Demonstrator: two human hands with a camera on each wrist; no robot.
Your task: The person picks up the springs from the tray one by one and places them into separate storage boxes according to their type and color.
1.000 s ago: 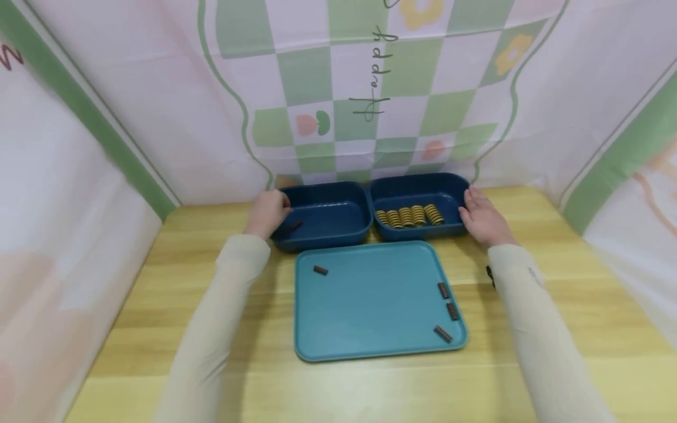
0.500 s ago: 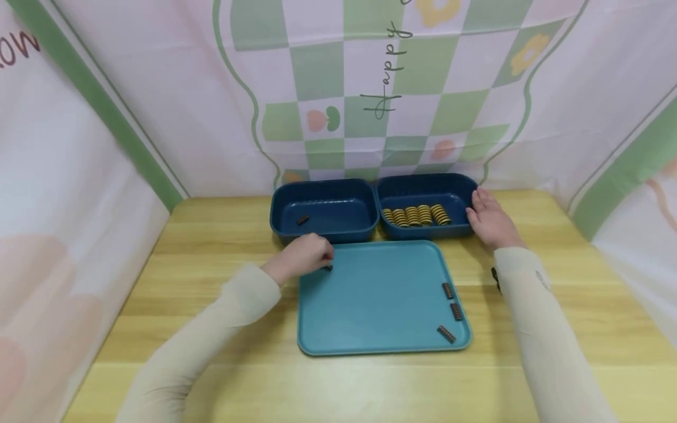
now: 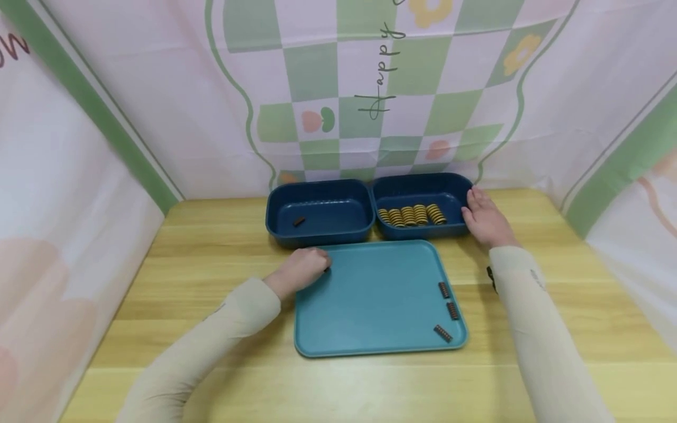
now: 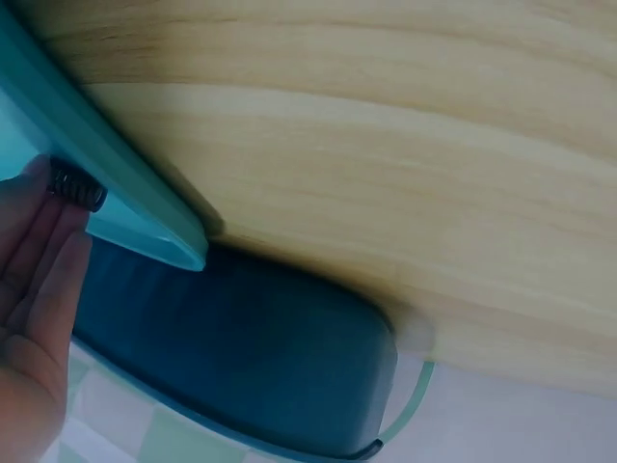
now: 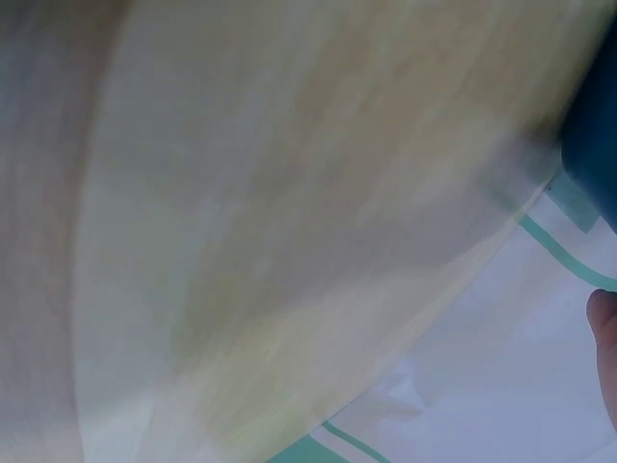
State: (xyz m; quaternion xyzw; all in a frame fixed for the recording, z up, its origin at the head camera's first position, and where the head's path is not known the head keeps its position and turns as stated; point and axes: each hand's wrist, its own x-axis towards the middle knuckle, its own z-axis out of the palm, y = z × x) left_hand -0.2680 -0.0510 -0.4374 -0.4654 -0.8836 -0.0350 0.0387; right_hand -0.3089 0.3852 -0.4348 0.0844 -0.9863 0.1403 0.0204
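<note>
At the far left corner of the teal tray (image 3: 370,299), my left hand (image 3: 298,271) pinches a small dark spring (image 4: 77,185) between thumb and fingers; in the head view the fingers mostly hide it. Right of it, my right hand (image 3: 489,220) rests with extended fingers against the right end of the right navy bin (image 3: 423,233). A row of yellow-and-black striped coils (image 3: 407,216) lies in that bin. One dark spring (image 3: 299,221) lies in the left navy bin (image 3: 317,239). Dark springs (image 3: 443,289) lie along the tray's right side.
Both bins stand side by side against the patterned cloth backdrop (image 3: 312,70), just behind the tray. Cloth walls (image 3: 63,176) also border the wooden table (image 3: 211,235) at left and right.
My left hand has come from the left bin's left end down to the tray's far left corner and taken hold of the spring there. My right hand stays at the right bin.
</note>
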